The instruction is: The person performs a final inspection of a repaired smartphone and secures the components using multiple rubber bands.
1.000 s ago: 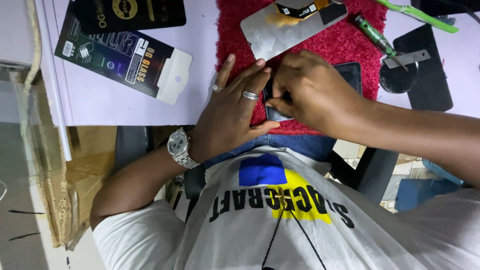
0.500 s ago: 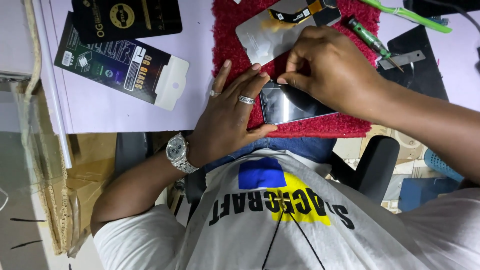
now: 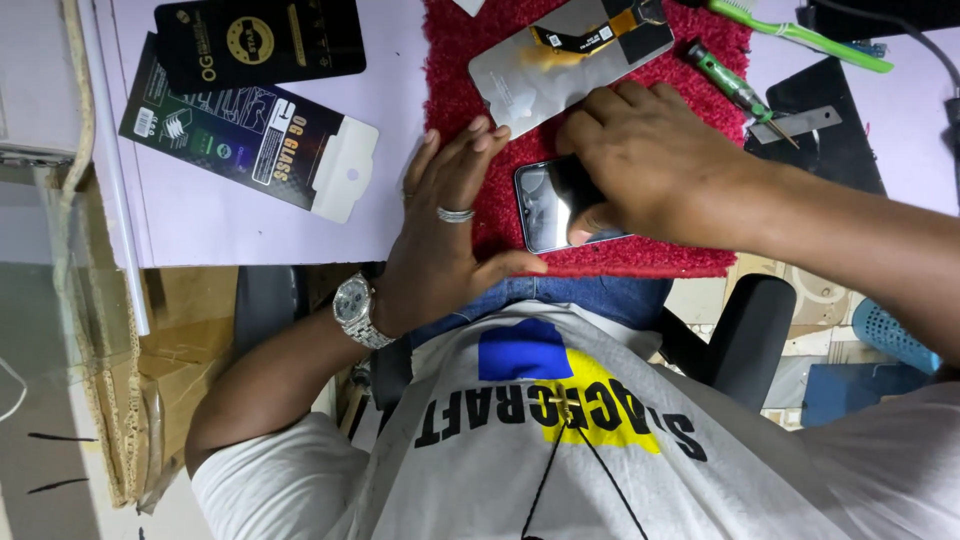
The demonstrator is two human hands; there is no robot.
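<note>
Two bare hands meet over a dark smartphone point(image 3: 548, 205) that lies on a red pile mat point(image 3: 470, 60) at the near edge of a pale lilac table point(image 3: 250, 225). The phone's long axis runs from 9 to 3 o'clock. Only its 9 o'clock end shows: a rounded corner and a glossy black glass face that throws back a dull reflection. The right hand point(image 3: 650, 165) is the nearer one. It lies arched right over the phone's 3 o'clock part, thumb at the near long edge and fingers curled across the top, but whether it clamps the phone or only presses on it cannot be told. The left hand point(image 3: 450, 235), with a ring and a wristwatch point(image 3: 352, 308), lies flat and spread on the mat just at the phone's 9 o'clock end, fingers pointing to 12 and thumb stretched along below the near edge, holding nothing. At 12 o'clock from the phone rests a silver panel point(image 3: 540, 75) with an orange flex strip, and a green screwdriver point(image 3: 725, 82) lies toward 2 o'clock.
</note>
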